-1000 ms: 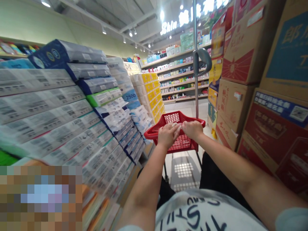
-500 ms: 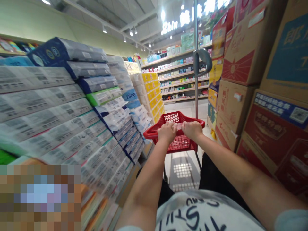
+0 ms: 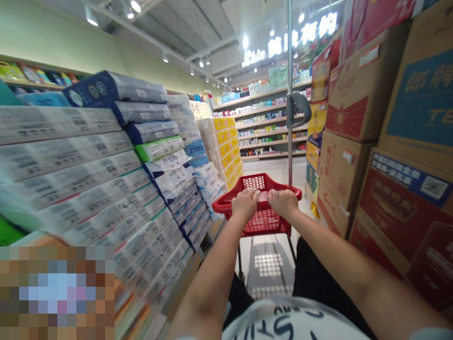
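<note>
red cart (image 3: pixel 264 224) has its handle (image 3: pixel 263 196) gripped by curled left hand (image 3: pixel 245 205) and right hand (image 3: pixel 284 203).

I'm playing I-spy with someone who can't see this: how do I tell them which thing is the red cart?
Look between the white wrapped packs stacked on the left and the cardboard boxes on the right. In the lower middle, just below the metal pole, is the red cart. Some boxes are partly red too, but the cart's sides are full of small holes.
</note>
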The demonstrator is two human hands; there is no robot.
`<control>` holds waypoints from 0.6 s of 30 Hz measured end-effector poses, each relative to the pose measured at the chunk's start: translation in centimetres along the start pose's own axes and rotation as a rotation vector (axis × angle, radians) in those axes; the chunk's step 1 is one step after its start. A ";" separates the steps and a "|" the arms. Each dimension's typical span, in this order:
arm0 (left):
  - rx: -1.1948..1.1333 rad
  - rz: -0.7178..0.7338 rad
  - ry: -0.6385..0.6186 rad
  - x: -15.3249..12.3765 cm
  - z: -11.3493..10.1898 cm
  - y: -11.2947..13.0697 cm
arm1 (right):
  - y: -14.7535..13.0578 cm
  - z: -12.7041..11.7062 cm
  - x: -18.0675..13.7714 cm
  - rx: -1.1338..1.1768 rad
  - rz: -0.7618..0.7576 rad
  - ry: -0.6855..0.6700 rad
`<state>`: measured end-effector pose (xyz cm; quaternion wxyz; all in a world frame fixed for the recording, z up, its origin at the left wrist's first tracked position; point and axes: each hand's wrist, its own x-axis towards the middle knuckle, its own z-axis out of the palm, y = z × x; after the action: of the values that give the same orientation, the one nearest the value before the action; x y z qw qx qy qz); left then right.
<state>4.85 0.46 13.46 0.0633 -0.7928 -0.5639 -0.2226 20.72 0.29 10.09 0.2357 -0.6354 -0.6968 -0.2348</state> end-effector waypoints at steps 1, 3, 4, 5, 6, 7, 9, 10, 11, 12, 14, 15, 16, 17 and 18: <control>-0.006 0.035 0.013 -0.3 0.0 0.0 | 0.1 -0.1 0.0 0.001 -0.007 0.006; -0.012 0.110 0.060 -1.1 0.0 0.0 | 0.3 -0.3 -0.1 0.002 -0.007 0.020; -0.011 0.150 0.091 -1.5 0.1 -0.1 | 0.3 -0.3 -0.2 0.001 -0.008 0.034; -0.010 0.191 0.121 -1.9 0.2 -0.2 | 0.4 -0.3 -0.2 0.006 -0.016 0.047; -0.009 0.234 0.145 -2.2 0.3 -0.3 | 0.4 -0.3 -0.2 0.013 -0.016 0.062; -0.008 0.270 0.164 -2.4 0.3 -0.3 | 0.4 -0.2 -0.2 0.021 -0.018 0.071; 0.000 0.295 0.173 -2.4 0.4 -0.2 | 0.4 0.1 -0.1 0.029 -0.034 0.081; 0.006 0.276 0.166 -2.3 0.3 0.0 | 0.4 0.2 -0.1 0.032 -0.033 0.081; 0.010 0.240 0.147 -2.0 0.2 0.2 | 0.4 0.3 0.0 0.032 -0.031 0.075; 0.010 0.190 0.122 -1.7 0.1 0.5 | 0.4 0.3 0.0 0.030 -0.026 0.065; -0.001 0.081 0.066 -1.1 -0.1 0.8 | 0.4 0.3 0.1 0.024 -0.021 0.046; -0.011 0.036 0.046 -0.8 -0.2 0.8 | 0.3 0.3 0.1 0.020 -0.024 0.039; -0.021 0.006 0.036 -0.6 -0.2 0.8 | 0.3 0.3 0.1 0.017 -0.029 0.033; -0.032 -0.009 0.039 -0.5 -0.2 0.7 | 0.2 0.3 0.1 0.015 -0.034 0.030; -0.041 -0.006 0.054 -0.6 -0.1 0.6 | 0.2 0.3 0.1 0.015 -0.034 0.030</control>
<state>5.21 -0.31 13.39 0.0612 -0.7859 -0.5598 -0.2556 20.86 0.54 9.91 0.2465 -0.6182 -0.7057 -0.2432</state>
